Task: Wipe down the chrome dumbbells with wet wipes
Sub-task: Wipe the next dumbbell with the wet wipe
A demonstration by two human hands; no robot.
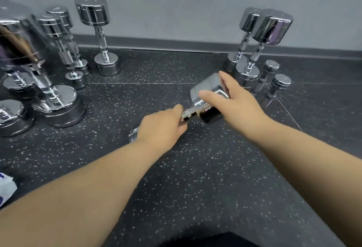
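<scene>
A chrome dumbbell [203, 99] lies tilted over the speckled black floor in the middle of the head view, its far head raised toward the right. My left hand [162, 127] grips its handle; the near head peeks out behind that wrist. My right hand [233, 99] holds the raised head, thumb on the near side and fingers over the top. No wipe shows in either hand. A white and blue wipe packet [5, 190] lies at the left edge.
Several chrome dumbbells [58, 82] stand upright at the left, one [101, 37] near the wall. Two tall ones [254, 50] and two small ones [276, 82] stand at the right. A grey wall and baseboard [176, 44] close the back.
</scene>
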